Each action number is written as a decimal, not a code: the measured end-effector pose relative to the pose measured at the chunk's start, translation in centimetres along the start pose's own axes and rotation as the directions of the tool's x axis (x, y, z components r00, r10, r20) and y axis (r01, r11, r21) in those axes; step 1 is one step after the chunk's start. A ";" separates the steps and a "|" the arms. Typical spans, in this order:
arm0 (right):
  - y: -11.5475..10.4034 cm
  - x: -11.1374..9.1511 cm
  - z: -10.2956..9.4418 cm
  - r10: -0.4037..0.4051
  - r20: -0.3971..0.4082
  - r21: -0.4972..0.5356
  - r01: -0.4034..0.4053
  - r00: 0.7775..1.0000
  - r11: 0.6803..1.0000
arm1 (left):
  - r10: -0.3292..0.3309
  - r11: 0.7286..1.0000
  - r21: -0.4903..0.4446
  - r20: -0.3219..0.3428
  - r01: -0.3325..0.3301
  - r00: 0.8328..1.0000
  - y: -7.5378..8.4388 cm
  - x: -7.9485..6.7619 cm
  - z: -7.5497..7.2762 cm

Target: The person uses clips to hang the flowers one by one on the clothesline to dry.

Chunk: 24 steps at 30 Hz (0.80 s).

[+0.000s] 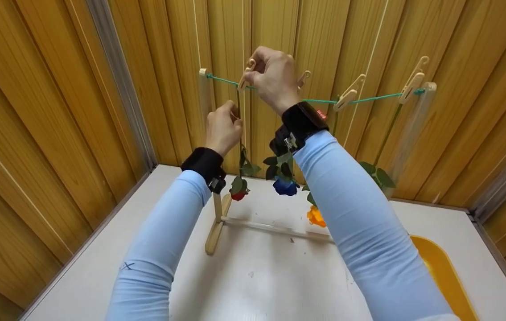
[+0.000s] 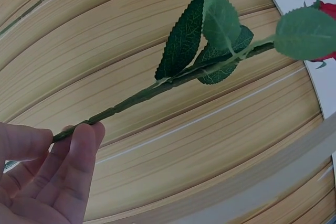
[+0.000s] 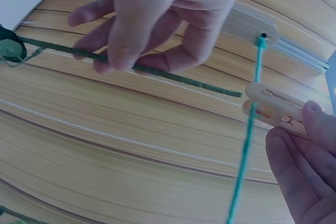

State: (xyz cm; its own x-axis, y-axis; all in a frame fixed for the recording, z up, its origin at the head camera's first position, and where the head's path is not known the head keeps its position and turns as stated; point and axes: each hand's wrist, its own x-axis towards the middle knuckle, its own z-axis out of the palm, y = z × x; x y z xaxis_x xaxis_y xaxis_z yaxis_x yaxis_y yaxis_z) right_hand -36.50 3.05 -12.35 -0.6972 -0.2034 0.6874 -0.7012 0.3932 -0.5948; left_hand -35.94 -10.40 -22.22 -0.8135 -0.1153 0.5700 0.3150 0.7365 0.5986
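A red artificial rose point(image 1: 238, 195) hangs head down, its green stem point(image 2: 136, 98) pinched by my left hand point(image 1: 222, 127) between thumb and fingers. Above it, my right hand point(image 1: 275, 76) grips a beige clothespin point(image 3: 278, 107) at its handle end. The clothespin sits on a teal cord point(image 3: 244, 156) near the cord's left end. In the right wrist view the cut end of the stem points at the clothespin's tip, right at its jaws. Leaves point(image 2: 181, 40) spread along the stem in the left wrist view.
Other clothespins point(image 1: 350, 93) sit along the cord to the right. A blue rose point(image 1: 285, 186) and an orange flower point(image 1: 316, 216) hang upside down. A wooden stand point(image 1: 215, 227) carries the cord on the white table point(image 1: 253, 276). A yellow tray point(image 1: 446, 272) lies at the right, partly behind my right sleeve.
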 end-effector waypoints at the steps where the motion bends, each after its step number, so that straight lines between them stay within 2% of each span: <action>1: 0.1 0.0 0.1 0.007 -0.001 -0.007 -0.007 1.000 1.000 | 0.004 1.000 -0.005 -0.002 -0.004 1.000 0.0 0.0 0.0; 7: 1.0 -0.2 0.4 0.039 -0.004 -0.027 -0.039 0.999 0.999 | 0.031 0.999 -0.034 -0.005 -0.032 0.999 0.3 -0.2 0.2; 18: 1.1 -0.3 0.5 0.086 0.041 -0.060 -0.084 0.995 0.995 | 0.020 0.998 -0.061 0.001 -0.020 1.000 0.7 -0.4 0.2; 24: 1.1 -0.2 0.3 0.083 0.075 -0.100 -0.075 0.994 0.992 | 0.042 0.999 -0.032 -0.017 -0.043 0.999 0.6 -0.2 0.2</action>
State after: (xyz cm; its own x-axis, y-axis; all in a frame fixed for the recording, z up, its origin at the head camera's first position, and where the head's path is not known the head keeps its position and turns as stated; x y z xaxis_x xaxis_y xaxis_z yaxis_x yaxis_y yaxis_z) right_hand -37.20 3.24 -13.26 -0.7621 -0.2365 0.6028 -0.6282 0.4955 -0.5999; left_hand -35.63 -9.77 -22.09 -0.7910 -0.0956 0.6043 0.3647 0.7193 0.5912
